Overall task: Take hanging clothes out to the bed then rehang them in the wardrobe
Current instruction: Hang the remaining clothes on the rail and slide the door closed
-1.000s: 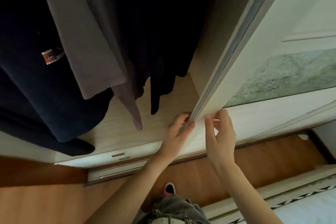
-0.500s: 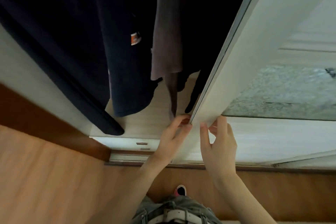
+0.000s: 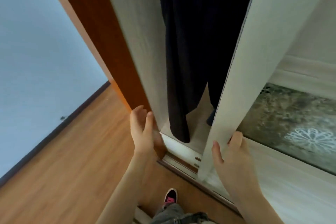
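Dark, limp clothes (image 3: 183, 60) hung in the narrow gap above and between both hands. The right hand (image 3: 231, 154) gripped the edge of the smooth, pale sliding door (image 3: 241, 78). The left hand (image 3: 141, 129), fingers straight, held nothing beside the grained side panel (image 3: 134, 42), with the wooden floor (image 3: 72, 160) below.

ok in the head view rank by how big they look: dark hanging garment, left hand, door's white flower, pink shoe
1. dark hanging garment
2. left hand and white flower on the door: too alike to rank
3. pink shoe
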